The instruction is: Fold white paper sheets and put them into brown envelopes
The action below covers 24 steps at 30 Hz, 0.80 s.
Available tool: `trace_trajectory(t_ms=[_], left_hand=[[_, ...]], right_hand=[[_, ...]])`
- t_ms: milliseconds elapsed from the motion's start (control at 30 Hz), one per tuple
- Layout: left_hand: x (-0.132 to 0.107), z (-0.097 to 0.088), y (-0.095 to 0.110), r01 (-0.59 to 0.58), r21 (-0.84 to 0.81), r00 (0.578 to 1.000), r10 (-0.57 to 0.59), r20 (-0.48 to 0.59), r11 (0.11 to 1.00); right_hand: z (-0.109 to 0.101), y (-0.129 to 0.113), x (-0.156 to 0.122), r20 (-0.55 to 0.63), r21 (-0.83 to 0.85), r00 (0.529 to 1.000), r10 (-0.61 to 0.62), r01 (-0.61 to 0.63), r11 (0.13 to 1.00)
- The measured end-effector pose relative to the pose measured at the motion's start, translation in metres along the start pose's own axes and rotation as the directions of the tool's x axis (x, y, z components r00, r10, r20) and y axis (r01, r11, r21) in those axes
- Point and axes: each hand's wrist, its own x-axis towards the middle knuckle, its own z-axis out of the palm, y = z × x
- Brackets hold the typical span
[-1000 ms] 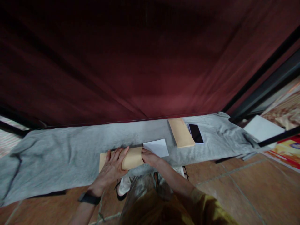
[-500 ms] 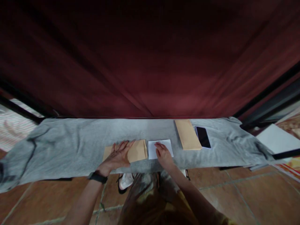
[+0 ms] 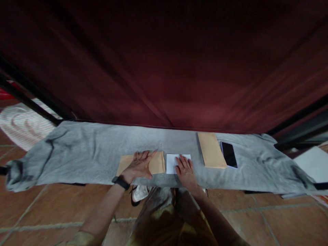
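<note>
A tan envelope (image 3: pixel 157 162) lies flat on a grey cloth (image 3: pixel 84 155) covering a narrow bench. My left hand (image 3: pixel 139 164) rests on top of it, fingers stretched out flat. Just to its right lies a folded white paper (image 3: pixel 170 163). My right hand (image 3: pixel 185 169) lies on that paper with its fingers spread. Neither hand grips anything.
A stack of tan envelopes (image 3: pixel 210 154) and a black phone (image 3: pixel 229 154) lie further right on the cloth. A dark red curtain (image 3: pixel 164 68) hangs behind the bench. White sheets (image 3: pixel 311 164) sit at the far right. Tiled floor (image 3: pixel 269 218) lies below.
My right hand left the tan envelope's end and moved onto the white paper. The envelope, bowed up before, now lies flat under my left hand. The view has shifted.
</note>
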Motion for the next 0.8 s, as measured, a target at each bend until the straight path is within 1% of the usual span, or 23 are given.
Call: trace_trajectory(t_ms=[167, 300, 433, 533, 667, 800], left_hand=[[-0.005, -0.002, 0.008, -0.004, 0.067, 0.999, 0.007, -0.043, 0.998], [-0.009, 0.002, 0.018, -0.002, 0.145, 0.988, 0.024, -0.151, 0.989], [-0.013, 0.005, 0.033, 0.014, 0.289, 0.952, 0.076, -0.296, 0.957], [-0.015, 0.002, 0.047, 0.058, 0.372, 0.918, 0.097, -0.384, 0.926], [-0.014, -0.001, 0.060, 0.099, 0.402, 0.889, 0.100, -0.446, 0.910], [-0.012, 0.000, 0.066, 0.098, 0.385, 0.867, 0.112, -0.486, 0.918]], right_hand=[[0.003, -0.001, -0.002, -0.031, -0.118, 0.999, -0.031, 0.027, 0.993], [0.005, 0.000, -0.004, -0.064, -0.194, 0.996, -0.061, 0.047, 0.980], [0.006, 0.002, -0.004, -0.056, -0.221, 0.996, -0.071, 0.057, 0.974], [0.007, 0.003, -0.004, -0.039, -0.234, 0.996, -0.081, 0.070, 0.970], [0.008, 0.005, -0.005, -0.034, -0.251, 0.996, -0.083, 0.072, 0.965], [0.010, 0.006, -0.006, -0.034, -0.260, 0.995, -0.097, 0.085, 0.962]])
